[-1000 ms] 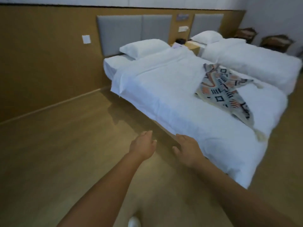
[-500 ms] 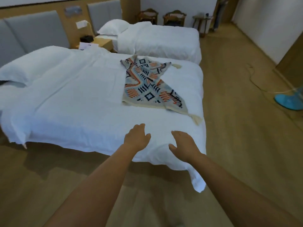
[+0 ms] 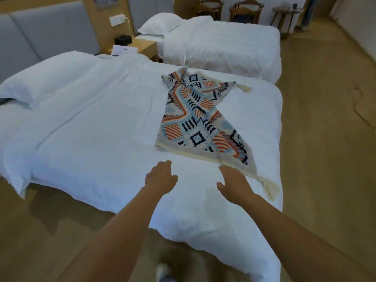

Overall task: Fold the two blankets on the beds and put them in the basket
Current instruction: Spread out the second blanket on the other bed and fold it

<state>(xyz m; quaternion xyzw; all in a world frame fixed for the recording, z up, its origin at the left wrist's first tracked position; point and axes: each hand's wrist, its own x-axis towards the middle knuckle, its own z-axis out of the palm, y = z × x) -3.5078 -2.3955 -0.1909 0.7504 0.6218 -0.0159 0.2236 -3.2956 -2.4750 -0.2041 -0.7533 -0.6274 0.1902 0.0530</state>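
- Blanket (image 3: pixel 201 121) lay on the near bed (image 3: pixel 91 129), its long axis running away from us and slightly leftward, tasselled corner nearest.
- Our right hand (image 3: pixel 234 185) hovered just beside its near edge, fingers spread, holding nothing.
- Our left hand (image 3: pixel 161 177), loosely open and empty, sat farther off.

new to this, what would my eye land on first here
The bright patterned blanket, orange, blue and black, lies spread at an angle on the right half of the near white bed. The left hand and the right hand reach open toward its near edge, holding nothing. Behind stands a second white bed with no blanket in sight.
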